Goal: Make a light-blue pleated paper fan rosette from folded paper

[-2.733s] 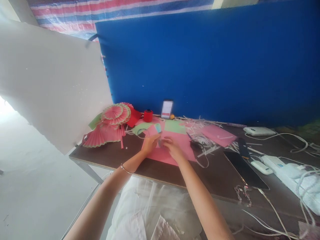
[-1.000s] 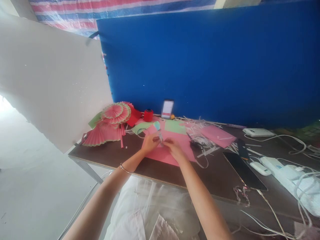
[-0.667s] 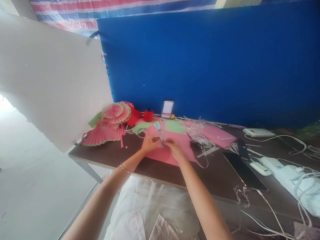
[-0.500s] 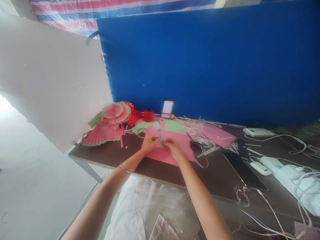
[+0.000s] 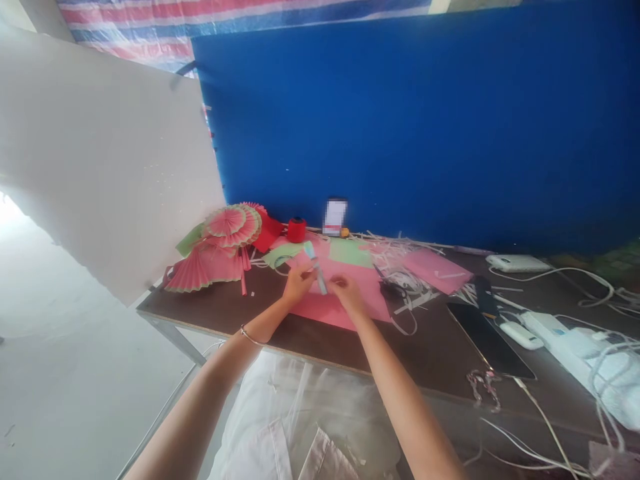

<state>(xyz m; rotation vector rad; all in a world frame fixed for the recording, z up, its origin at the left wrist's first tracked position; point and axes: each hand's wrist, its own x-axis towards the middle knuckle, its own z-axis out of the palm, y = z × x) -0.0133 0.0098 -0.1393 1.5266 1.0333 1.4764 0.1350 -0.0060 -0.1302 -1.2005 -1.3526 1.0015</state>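
A narrow pale blue and whitish strip (image 5: 321, 283), perhaps folded paper, slants over a pink paper sheet (image 5: 320, 312). My left hand (image 5: 300, 283) pinches it by its left edge, fingers closed. Just to its right is my right hand (image 5: 346, 291), thumb and fingers pressed together close to the strip but apart from it. Whether anything thin sits between those fingertips is too small to tell. Behind the hands lies a pale green sheet (image 5: 351, 253).
Pink pleated paper fans (image 5: 233, 227) are piled at the left, with a red thread spool (image 5: 297, 230) beside them. A phone (image 5: 335, 217) leans on the blue panel. White paper strips, a black tablet (image 5: 493, 343), cables and a power strip (image 5: 575, 360) fill the right.
My right hand has drawn slightly right, away from the strip. The strip now shows more plainly between the hands; my left hand has shifted only a little.
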